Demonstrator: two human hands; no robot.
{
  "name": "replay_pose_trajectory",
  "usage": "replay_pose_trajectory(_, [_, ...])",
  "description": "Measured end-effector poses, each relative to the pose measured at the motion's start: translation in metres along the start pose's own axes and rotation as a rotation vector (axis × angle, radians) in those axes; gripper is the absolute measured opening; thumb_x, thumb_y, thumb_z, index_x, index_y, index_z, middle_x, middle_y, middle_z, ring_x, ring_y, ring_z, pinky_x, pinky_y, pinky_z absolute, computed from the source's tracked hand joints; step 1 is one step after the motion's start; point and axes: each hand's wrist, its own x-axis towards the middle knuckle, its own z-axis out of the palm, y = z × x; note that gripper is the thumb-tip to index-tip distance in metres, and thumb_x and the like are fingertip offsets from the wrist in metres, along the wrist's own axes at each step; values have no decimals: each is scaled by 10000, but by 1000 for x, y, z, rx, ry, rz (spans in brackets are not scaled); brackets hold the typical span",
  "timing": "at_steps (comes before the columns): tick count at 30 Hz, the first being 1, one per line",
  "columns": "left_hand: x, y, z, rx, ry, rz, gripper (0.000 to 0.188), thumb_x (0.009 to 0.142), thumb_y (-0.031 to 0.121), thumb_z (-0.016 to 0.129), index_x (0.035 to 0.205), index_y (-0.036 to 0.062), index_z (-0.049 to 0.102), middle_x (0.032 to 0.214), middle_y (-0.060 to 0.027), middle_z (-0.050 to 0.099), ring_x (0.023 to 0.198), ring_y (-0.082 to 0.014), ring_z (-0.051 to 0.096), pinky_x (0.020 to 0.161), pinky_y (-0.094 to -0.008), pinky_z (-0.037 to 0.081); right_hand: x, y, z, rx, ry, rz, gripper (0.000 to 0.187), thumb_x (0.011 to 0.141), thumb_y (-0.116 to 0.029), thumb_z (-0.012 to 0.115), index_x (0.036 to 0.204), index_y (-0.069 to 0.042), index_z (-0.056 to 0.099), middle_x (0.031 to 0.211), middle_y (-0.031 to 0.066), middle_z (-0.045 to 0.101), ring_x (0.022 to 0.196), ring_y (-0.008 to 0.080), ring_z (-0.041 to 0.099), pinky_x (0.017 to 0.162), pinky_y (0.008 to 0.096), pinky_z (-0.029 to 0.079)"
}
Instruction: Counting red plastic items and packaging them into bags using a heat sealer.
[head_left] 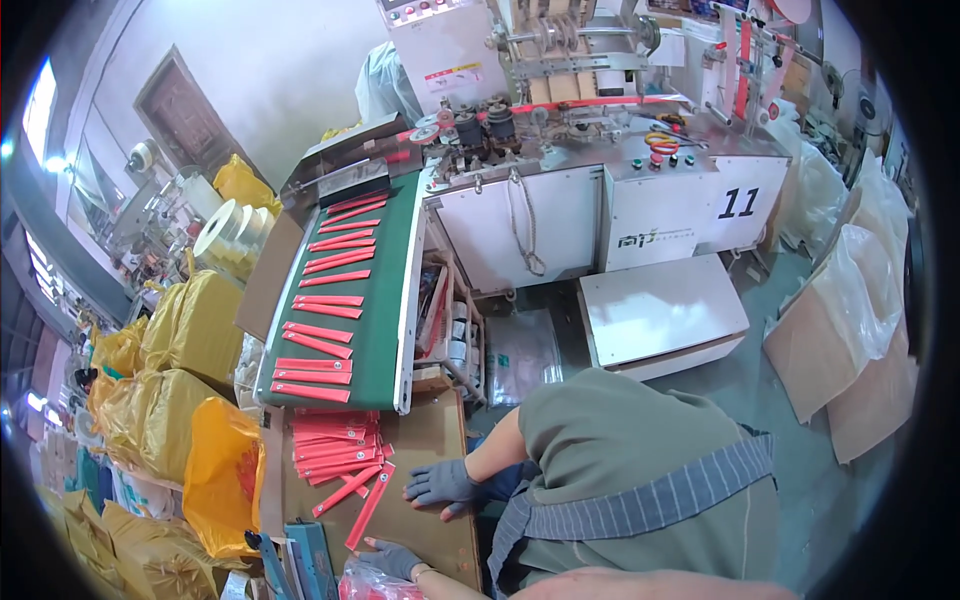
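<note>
My right hand (441, 485), in a grey fingerless glove, lies palm down with fingers spread, just right of a pile of slim red packets (335, 445). The pile rests on a brown cardboard surface (425, 540) below the end of a green conveyor belt (375, 340). Lower down, my left hand (392, 560), gloved the same way, has its fingers stretched out. Its fingertips are close to the lower end of a loose red packet (370, 508); contact is unclear. A clear plastic bag with red packets (372, 582) sits beside this hand, partly cut off.
More red packets (335, 280) lie spaced along the belt. A white packaging machine (520, 225) stands beyond. Blue holders (310, 560) stand at the lower left, near an orange bag (222, 475) and yellow sacks (190, 320). A white box (660, 310) rests on the floor at right.
</note>
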Motion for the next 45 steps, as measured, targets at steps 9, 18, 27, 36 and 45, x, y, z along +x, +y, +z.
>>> replay_pose_trajectory(9, [3, -11, 13, 59, 34, 28, 519, 949, 363, 400, 1229, -72, 438, 1256, -270, 459, 1161, -405, 441, 1000, -451, 335, 1, 1, 1, -15, -9, 11, 642, 819, -502, 517, 1232, -14, 461, 1343, 223, 398, 1284, 369, 341, 1050, 539, 230])
replay_pose_trajectory(18, [-2, 0, 2, 41, -4, 5, 537, 951, 373, 383, 1242, -77, 426, 1279, -268, 440, 1176, -407, 423, 1002, -453, 328, -3, 4, 4, -29, -16, 16, 638, 823, -496, 517, 1240, -17, 462, 1350, 216, 394, 1292, 359, 330, 1053, 535, 224])
replay_pose_trajectory(27, [2, 2, 3, 29, -63, -60, 574, 958, 408, 350, 1270, -71, 408, 1305, -269, 425, 1219, -411, 391, 1034, -445, 305, 0, 4, -1, -23, -19, 24, 646, 817, -495, 533, 1248, -18, 459, 1355, 207, 393, 1295, 350, 329, 1053, 529, 227])
replay_pose_trajectory(36, [-4, -4, 3, 32, -86, -66, 541, 962, 374, 360, 1281, -60, 407, 1318, -258, 419, 1223, -399, 397, 1039, -439, 311, -5, 2, 2, -29, -9, 3, 642, 816, -493, 534, 1240, -17, 460, 1347, 214, 396, 1288, 360, 335, 1048, 535, 233])
replay_pose_trajectory(45, [-1, -10, 18, -108, -18, 31, 577, 936, 360, 431, 1344, -32, 322, 1320, -295, 389, 1243, -410, 378, 1046, -425, 306, 6, -4, -19, -61, 38, -13, 587, 777, -463, 562, 1162, -25, 499, 1271, 211, 440, 1196, 359, 407, 1028, 492, 280])
